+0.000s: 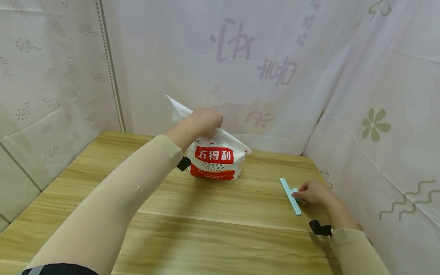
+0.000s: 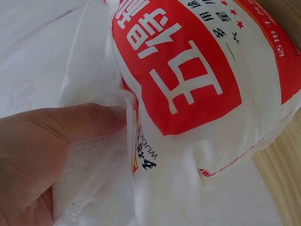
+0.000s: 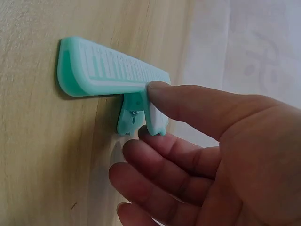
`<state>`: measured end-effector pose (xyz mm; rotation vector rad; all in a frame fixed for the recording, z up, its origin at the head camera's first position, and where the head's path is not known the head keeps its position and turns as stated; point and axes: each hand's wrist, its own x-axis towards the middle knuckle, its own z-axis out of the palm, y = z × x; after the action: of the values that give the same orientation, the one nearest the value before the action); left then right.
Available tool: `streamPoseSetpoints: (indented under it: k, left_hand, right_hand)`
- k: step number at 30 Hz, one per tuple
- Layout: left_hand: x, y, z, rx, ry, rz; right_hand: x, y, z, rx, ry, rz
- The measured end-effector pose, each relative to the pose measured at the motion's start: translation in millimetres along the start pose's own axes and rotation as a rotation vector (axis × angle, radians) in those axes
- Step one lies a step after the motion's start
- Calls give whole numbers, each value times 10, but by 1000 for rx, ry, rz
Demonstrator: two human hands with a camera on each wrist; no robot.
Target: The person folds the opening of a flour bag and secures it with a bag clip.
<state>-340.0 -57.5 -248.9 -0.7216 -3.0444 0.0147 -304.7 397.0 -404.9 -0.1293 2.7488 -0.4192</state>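
Observation:
A white and red flour bag (image 1: 214, 158) stands upright on the wooden table, its loose white top gathered and tilting left. My left hand (image 1: 204, 121) grips that top from above; in the left wrist view the thumb (image 2: 101, 120) presses on the folded plastic, and the other fingers are mostly hidden. At the right lies a mint-green bag clip (image 1: 290, 196) with a long ribbed bar, touching the table. My right hand (image 1: 314, 193) holds it by its short handle. In the right wrist view the thumb (image 3: 162, 94) lies on the clip, with curled fingers (image 3: 155, 160) below the handle.
The wooden table (image 1: 192, 236) runs up to printed cloth curtains at the back (image 1: 165, 57), left and right (image 1: 388, 152). The right curtain hangs close beside my right hand. Black wrist mounts (image 1: 319, 228) sit on both forearms.

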Motion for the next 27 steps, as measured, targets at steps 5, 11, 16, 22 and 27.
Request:
streamPoseSetpoints:
  k: [5,11,16,22,27]
  left_hand:
    - [8,-6,7,-6,-1,-2]
    - [2,3,3,-5,-6,-2]
    - [11,-5,13,-3,-8,-11]
    - [4,-11,13,-3,-7,-9]
    - [1,-18,15,-6,-1,-4]
  right_hand:
    - [-14,-23,-6,6,-7,-2]
    - [-28,-23,4,41,-20,4]
    - [-45,-37,3,151,-42,4]
    - [-39,-53,-15,257,-40,-4]
    - [-35,-33,-39,346,-5,-15]
